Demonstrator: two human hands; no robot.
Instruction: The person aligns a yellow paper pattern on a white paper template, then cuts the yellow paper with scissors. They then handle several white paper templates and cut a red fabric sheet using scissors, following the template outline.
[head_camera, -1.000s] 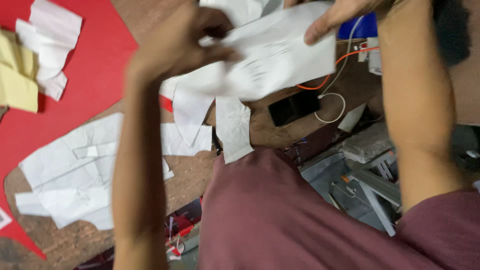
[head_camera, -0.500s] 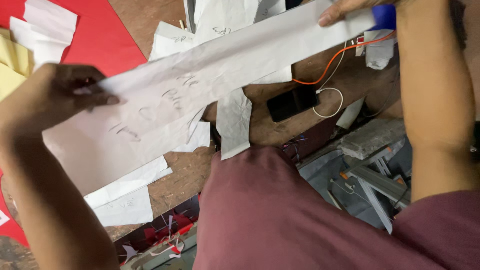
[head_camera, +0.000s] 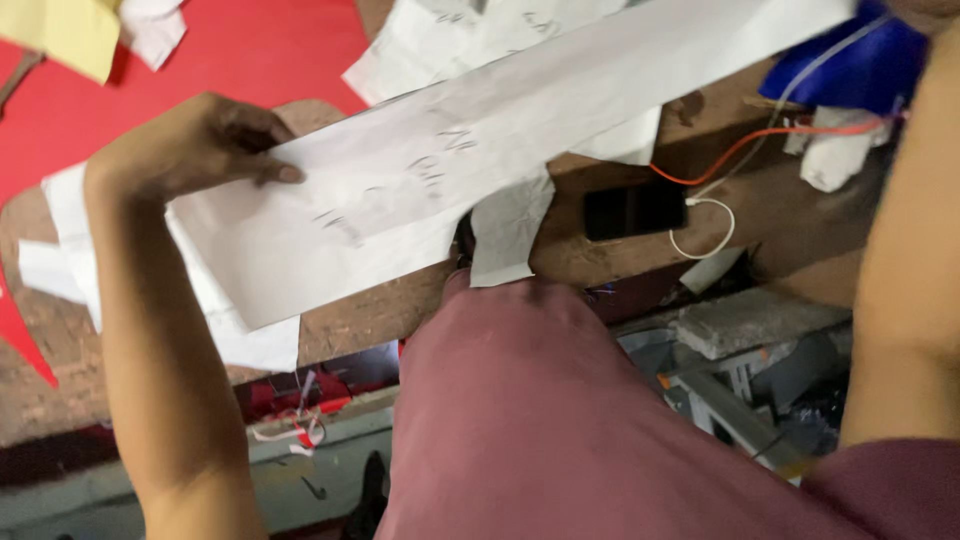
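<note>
While gripped by one left hand (head_camera: 195, 150): one long white paper strip (head_camera: 480, 170).

paper strip (head_camera: 480, 170) | now stretched out (was bunched) | left hand (head_camera: 190, 145) swung outward

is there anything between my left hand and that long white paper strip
No. The left hand is already on the long white paper strip, fingers pinching its near end, with nothing between them. The right hand at the far end is out of view.

The left hand (head_camera: 195, 145) is curled shut, with its thumb pressed flat. The left arm reaches up. The right arm is raised, and its hand is out of view.
</note>
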